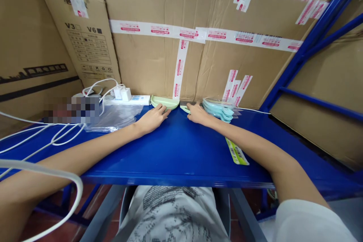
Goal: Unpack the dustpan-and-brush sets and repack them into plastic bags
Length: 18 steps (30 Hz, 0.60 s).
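Tall cardboard [147, 64] walls in the blue table [170, 155] where we sit. At its far edge, near the middle, lie two green things, one by each hand. Our left hand [154, 117] has its fingers bent over the front of a half-round green case [164, 101]; we cannot tell whether they grip it or only rest there. Our right hand [197, 114] holds the end of a thin pale green piece [185, 109] between thumb and fingers. Just beyond that hand sits a stack of light blue pieces [217, 109] in clear wrap, and a yellow-green packet [236, 152] lies partly beneath our right forearm. On our left are clear plastic bags [115, 117], a white power strip [140, 100] and looping white cables [66, 130].
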Each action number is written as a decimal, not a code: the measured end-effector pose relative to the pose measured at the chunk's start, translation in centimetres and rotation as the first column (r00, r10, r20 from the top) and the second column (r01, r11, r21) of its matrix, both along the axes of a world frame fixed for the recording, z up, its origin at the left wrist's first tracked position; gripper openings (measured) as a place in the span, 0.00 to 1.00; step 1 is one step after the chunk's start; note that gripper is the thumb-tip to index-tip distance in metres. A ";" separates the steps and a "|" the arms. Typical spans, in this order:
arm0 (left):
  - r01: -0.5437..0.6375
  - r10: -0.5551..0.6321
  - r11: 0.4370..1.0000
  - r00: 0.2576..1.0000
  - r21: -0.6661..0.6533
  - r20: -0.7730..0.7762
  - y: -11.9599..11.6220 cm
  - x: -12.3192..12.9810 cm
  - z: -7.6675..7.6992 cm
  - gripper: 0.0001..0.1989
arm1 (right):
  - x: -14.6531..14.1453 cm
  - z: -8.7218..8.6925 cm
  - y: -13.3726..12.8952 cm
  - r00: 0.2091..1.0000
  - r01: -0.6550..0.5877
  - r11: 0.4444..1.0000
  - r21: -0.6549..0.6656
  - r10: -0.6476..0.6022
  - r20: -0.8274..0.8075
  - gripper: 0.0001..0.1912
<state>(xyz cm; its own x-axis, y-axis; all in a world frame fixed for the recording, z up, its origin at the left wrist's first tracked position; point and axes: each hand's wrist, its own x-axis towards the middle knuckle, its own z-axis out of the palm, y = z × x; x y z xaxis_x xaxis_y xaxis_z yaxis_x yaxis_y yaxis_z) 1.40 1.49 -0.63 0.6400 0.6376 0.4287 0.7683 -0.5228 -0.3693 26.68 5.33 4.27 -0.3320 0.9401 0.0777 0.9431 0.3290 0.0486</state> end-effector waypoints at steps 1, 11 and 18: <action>-0.010 0.010 1.000 1.000 0.005 0.001 -0.1 0.1 0.0 0.18 | -0.1 -0.1 -0.2 1.000 0.004 1.000 0.006 -0.004 -0.002 0.26; 0.112 -0.111 0.994 0.984 0.002 0.140 0.5 -0.4 -0.4 0.17 | -0.4 -0.1 -0.2 0.999 0.032 0.999 0.028 -0.032 0.010 0.19; 0.186 -0.178 0.982 0.957 -0.013 0.230 1.6 -0.9 -1.1 0.18 | -0.5 0.0 -0.1 0.999 -0.010 0.999 0.031 0.009 0.032 0.22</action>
